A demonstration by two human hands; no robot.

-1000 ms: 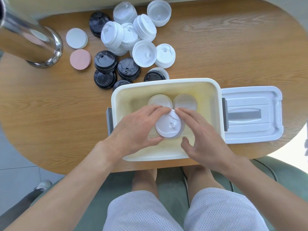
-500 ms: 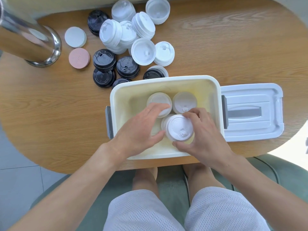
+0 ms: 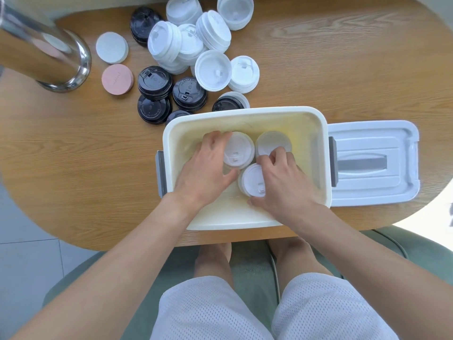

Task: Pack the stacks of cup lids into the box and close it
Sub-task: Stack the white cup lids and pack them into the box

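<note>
Worktop (image 3: 318,69): oval wood board with a rounded right end; the right far part lies bare, and the near edge runs just under the box.

Box (image 3: 245,114): cream tub, open top, set at the near edge of the worktop, grey latches on its left and right ends. Its near rim almost meets the worktop edge. Inside, the right part and the near left corner of the floor are bare.

Box lid (image 3: 372,165): white with a grey handle, flat on the worktop, touching the box's right end and close to the worktop's right edge.

Metal cylinder (image 3: 44,52): shiny, at the far left, leaning into view.

Loose lid stacks (image 3: 191,45): white and black stacks crowded beyond the box's far left corner, some tipped on one another; the nearest black ones are partly hidden by the box's far rim.

Left hand (image 3: 206,168): inside the box, fingers curled round the left side of the far-left white stack (image 3: 237,150), thumb near its near edge.

Right hand (image 3: 282,182): inside the box, wrapped over the near white stack (image 3: 252,180), fingertips at its far side, thumb at its near side.

Third white stack (image 3: 272,143): far right of the three, touching its neighbours, partly under the right fingers.

Two flat discs, white (image 3: 111,47) and pink (image 3: 117,79): beside the cylinder.
</note>
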